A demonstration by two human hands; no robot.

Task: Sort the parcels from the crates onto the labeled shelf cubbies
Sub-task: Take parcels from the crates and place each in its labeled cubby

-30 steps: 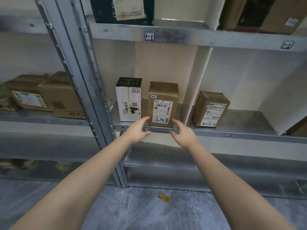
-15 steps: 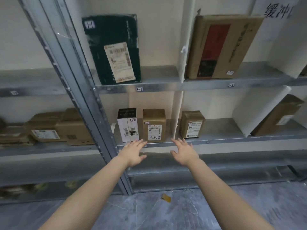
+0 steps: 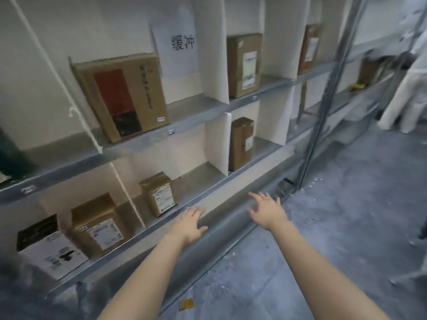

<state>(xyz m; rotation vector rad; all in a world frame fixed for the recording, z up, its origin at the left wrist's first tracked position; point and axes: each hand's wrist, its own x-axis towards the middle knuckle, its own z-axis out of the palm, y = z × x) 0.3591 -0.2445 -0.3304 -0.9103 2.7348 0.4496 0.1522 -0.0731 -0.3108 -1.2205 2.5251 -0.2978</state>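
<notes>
A: In front of the lower shelf [image 3: 198,175], both grips are empty. The left grip [image 3: 190,225] is flat with fingers straight, over the shelf's front rail; can't tell if it touches. The right grip [image 3: 268,210] is spread wide in the air, off to the right.

B: Nearest parcel?

A: The small brown parcel [image 3: 159,194], upright on the lower shelf, just left of the left grip and farther in, apart from it. Further left, side by side, are a taped brown parcel [image 3: 97,225] and a black-and-white box [image 3: 48,248]. A tall brown parcel [image 3: 241,143] stands right of the white divider [image 3: 217,144], well beyond the right grip.

B: Handling?

A: My read: stiff taped cardboard, and the small ones are likely light. Tape and labels look slick, so take hold on two opposite bare side faces. The large flat box [image 3: 122,95] on the upper shelf [image 3: 191,105] leans back; I'd want both grips low on its edges.

B: Crates?

A: Not in view. With nothing held, I'd guess the next parcel comes from them.
</notes>
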